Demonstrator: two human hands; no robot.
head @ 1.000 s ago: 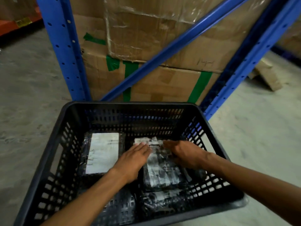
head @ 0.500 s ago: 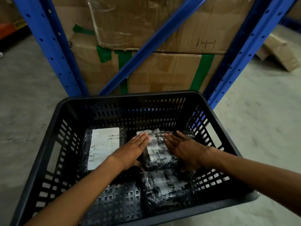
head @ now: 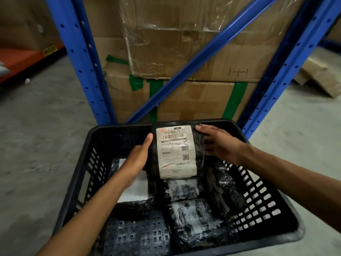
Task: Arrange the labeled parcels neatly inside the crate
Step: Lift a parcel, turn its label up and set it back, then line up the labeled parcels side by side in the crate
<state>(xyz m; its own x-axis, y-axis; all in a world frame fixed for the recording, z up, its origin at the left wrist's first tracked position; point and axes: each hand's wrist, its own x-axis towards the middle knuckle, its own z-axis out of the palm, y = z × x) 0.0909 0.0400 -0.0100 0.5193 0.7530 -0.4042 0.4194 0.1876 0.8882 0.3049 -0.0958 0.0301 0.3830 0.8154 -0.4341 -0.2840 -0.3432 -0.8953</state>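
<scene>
A black slotted plastic crate stands on the concrete floor in front of me. Above its middle I hold a black-wrapped parcel with a white barcode label facing me. My left hand grips its left edge and my right hand grips its right edge. Below it, on the crate floor, lie a parcel with a white label at the left, partly hidden by my left arm, two crinkled black parcels in the middle, and another black parcel leaning along the right wall.
A blue steel rack with a diagonal brace rises just behind the crate, holding stacked taped cardboard boxes. A loose carton lies on the floor at the right. An orange shelf beam runs at the far left.
Both hands were pressing flat on a parcel on the crate floor. Now they hold a labeled parcel raised above the crate, its label turned up toward me.
</scene>
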